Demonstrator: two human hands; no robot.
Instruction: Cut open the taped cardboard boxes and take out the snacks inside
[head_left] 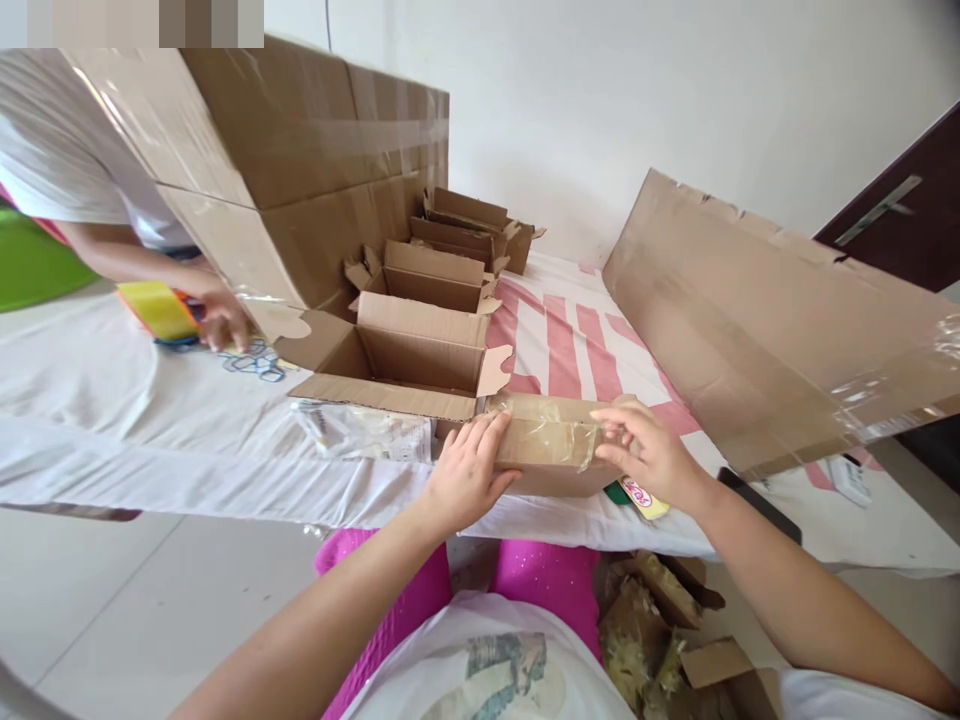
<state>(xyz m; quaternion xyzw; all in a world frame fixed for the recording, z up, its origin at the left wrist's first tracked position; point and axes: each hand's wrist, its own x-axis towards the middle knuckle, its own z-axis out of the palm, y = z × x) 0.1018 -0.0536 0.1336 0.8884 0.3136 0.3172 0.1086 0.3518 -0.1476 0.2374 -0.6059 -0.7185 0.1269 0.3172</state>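
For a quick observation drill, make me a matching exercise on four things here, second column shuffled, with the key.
Things
1. Taped box
2. Box just beyond and left of it
3. Trousers
4. Door

Places, colours, states
A. Bright pink
B. Between the left hand and the right hand
C. Dark, at the far right
D. Open-topped, flaps spread

Pairs: 1-B, 2-D, 3-A, 4-C
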